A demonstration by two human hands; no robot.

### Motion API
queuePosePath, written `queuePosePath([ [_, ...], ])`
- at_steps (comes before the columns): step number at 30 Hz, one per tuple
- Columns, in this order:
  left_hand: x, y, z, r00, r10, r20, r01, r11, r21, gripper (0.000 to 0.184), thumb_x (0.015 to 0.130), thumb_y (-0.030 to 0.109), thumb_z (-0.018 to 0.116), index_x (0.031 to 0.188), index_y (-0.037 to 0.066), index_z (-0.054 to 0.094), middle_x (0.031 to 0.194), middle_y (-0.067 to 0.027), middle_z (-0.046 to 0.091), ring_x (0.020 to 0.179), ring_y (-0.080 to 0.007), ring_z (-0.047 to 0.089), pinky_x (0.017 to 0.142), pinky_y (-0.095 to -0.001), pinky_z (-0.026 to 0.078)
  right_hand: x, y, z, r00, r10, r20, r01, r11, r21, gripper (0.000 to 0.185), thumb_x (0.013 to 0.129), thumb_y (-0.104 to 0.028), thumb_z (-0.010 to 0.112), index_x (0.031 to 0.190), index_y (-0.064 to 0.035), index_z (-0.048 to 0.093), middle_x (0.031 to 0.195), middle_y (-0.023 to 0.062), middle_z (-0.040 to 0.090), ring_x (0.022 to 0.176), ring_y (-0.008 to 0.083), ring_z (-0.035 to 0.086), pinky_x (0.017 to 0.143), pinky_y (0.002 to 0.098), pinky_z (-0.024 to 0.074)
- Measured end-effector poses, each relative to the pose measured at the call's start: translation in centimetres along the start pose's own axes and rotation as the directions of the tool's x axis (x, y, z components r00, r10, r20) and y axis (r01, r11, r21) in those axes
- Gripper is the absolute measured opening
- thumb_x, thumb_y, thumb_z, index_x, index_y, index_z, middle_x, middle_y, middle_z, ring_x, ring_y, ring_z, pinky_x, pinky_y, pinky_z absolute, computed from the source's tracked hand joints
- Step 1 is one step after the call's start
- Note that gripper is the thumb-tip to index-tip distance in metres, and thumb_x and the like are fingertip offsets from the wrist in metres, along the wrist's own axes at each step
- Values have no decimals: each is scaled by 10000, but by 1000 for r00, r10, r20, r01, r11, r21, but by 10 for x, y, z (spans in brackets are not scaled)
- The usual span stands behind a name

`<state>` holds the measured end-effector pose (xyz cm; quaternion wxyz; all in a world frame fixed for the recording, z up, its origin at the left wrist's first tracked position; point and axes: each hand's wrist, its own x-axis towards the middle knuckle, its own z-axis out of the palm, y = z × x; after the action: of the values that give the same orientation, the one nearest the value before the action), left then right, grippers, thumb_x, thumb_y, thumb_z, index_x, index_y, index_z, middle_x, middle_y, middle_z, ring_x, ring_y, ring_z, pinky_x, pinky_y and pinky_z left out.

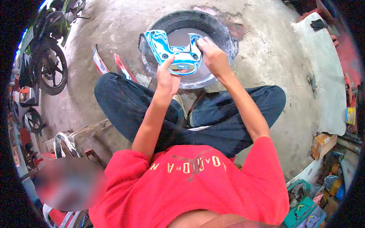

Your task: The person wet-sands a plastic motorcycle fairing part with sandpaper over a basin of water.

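Fingers of left hand closed on near edge of shiny blue-white panel, thumb on top. Right hand at panel's right arm, fingers curled; cannot tell if gripping. Below both hands, round black tub. Left of left hand, red-white pieces on floor.

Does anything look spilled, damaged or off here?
Reddish stains mark the grey floor beside the black tub, standing out from the dull concrete; whether they're fresh is unclear. The blue-and-white part in the left hand shows no obvious damage.
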<state>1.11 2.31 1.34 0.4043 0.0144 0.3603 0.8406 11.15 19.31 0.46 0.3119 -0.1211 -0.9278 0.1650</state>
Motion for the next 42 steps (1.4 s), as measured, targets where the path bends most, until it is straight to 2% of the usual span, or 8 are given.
queuePosePath([
  [4,11,-9,-11,1000,1,16,0,1000,-10,311,966,165,577,1234,7,570,1140,-126,680,1021,-267,690,861,-459,583,-28,-40,0,972,-237,-5,237,969,68,372,882,-72,534,1235,-17,637,1250,205,659,1196,330,635,998,436,517],
  [8,3,-3,-4,999,23,23,-23,1000,10,299,972,169,565,1222,6,571,1155,-127,676,1004,-269,697,799,-435,604,-8,-1,7,999,-19,30,20,999,-41,369,892,-75,537,1246,-29,630,1274,213,648,1183,343,638,994,435,518],
  [15,10,-4,-8,1000,5,-7,-5,1000,27,308,981,143,523,1253,1,544,1202,-164,645,1095,-320,656,943,-506,538,-21,-32,-2,966,-258,-31,259,965,49,386,896,-80,543,1270,-39,626,1264,158,671,1143,321,661,962,433,534],
  [19,2,-1,-1,999,9,46,-10,1000,14,344,976,138,530,1285,-12,525,1229,-170,628,1134,-334,637,962,-533,531,-3,13,-6,963,252,-96,-222,943,247,288,934,-137,593,1186,-26,679,1097,173,716,1010,345,697,862,409,545],
  [24,2,-1,4,999,23,25,-21,999,-46,307,955,110,587,1252,38,554,1160,-127,662,1021,-274,694,803,-461,615,-1,28,-10,771,636,-39,-517,660,545,253,968,-200,647,1083,10,726,989,189,742,906,273,722,801,327,530],
  [31,6,-4,-6,999,38,24,-39,999,31,322,975,142,557,1267,7,547,1201,-151,661,1097,-300,668,898,-465,580,-9,-25,-7,997,-45,-59,56,978,201,298,922,-57,633,1216,-64,682,1206,164,690,1090,310,675,931,394,528],
  [37,14,-5,-10,1000,23,15,-22,997,-71,264,960,112,573,1216,47,574,1119,-113,679,995,-249,697,788,-420,604,-23,-34,-1,976,-218,21,207,951,230,421,857,-45,575,1273,-36,638,1280,195,650,1218,350,618,1053,435,489],
  [42,5,0,0,1000,19,-20,-19,999,-33,264,970,131,562,1210,23,579,1135,-126,672,992,-259,697,810,-433,608,-14,-9,3,998,-58,11,56,982,181,441,847,37,579,1277,-44,640,1306,182,644,1240,328,610,1058,403,488],
])
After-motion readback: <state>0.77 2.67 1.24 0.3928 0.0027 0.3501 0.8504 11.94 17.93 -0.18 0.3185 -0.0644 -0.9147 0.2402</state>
